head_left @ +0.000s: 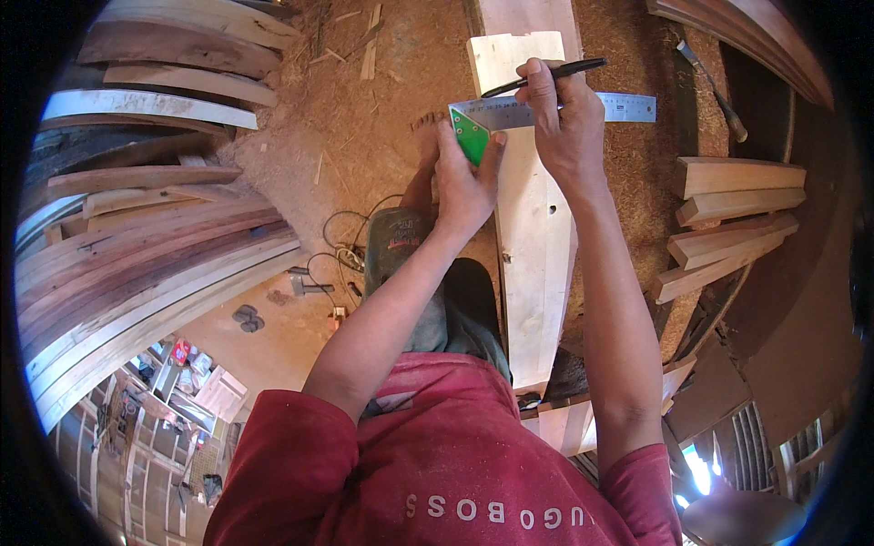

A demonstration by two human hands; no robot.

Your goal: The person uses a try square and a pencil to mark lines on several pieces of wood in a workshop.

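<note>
A pale wooden plank [533, 264] runs away from me down the middle of the view. Across its far end lies a try square with a steel ruler blade [628, 107] and a green stock [472, 136]. My left hand [464, 182] presses the green stock against the plank's left edge. My right hand [560, 118] rests over the blade and holds a black pen [546, 76], whose tip lies near the blade's upper edge. My bare foot [426, 136] stands on the ground left of the plank.
Sawdust covers the ground [364, 109]. Stacked long boards [137, 264] fill the left side, and shorter cut boards [728, 227] lie at right. A cable [341, 246] trails by my leg. A long tool [719, 91] lies at upper right.
</note>
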